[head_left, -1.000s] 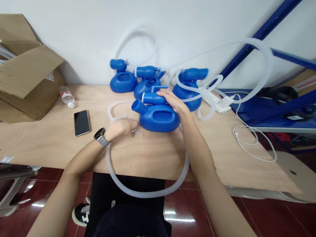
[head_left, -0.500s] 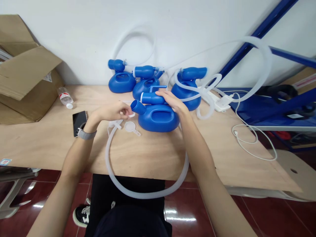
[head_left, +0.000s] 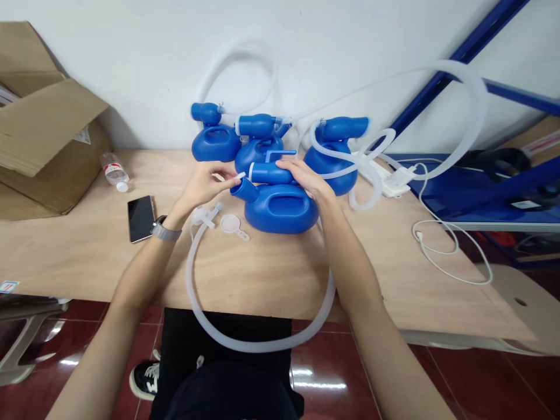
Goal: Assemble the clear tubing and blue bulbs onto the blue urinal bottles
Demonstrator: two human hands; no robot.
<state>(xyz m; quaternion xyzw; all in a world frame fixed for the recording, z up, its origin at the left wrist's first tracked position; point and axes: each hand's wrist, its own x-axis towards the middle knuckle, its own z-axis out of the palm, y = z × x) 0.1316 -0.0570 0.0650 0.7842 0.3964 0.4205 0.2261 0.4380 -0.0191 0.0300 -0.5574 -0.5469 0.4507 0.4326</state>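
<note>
In front of me a blue plastic urinal bottle [head_left: 280, 224] stands on the wooden table, its open spout [head_left: 244, 189] angled up to the left. A blue tubular piece [head_left: 268, 173] with a pale rim lies across the bottle's top. My right hand [head_left: 310, 178] is closed around that piece's right end. Between thumb and fingers, my left hand [head_left: 207, 186] pinches a small white plastic ring [head_left: 240, 177] at the spout's mouth. A translucent cap with a strap [head_left: 231, 223] and a clear connector [head_left: 205, 217] lie nearby. A translucent hose [head_left: 262, 345] loops over the table's front edge.
Several similar blue bottles with hoses, one a blue bottle [head_left: 214, 144], line the wall. At left are a cardboard box [head_left: 48, 169], a water bottle [head_left: 114, 172] and a phone [head_left: 141, 219]. A power strip [head_left: 394, 185] with a white cable [head_left: 450, 252] lies right, beside a blue rack [head_left: 437, 87].
My left hand has risen from the tabletop to the spout, bringing the white ring up to its mouth. The right hand and the bottle have stayed in place.
</note>
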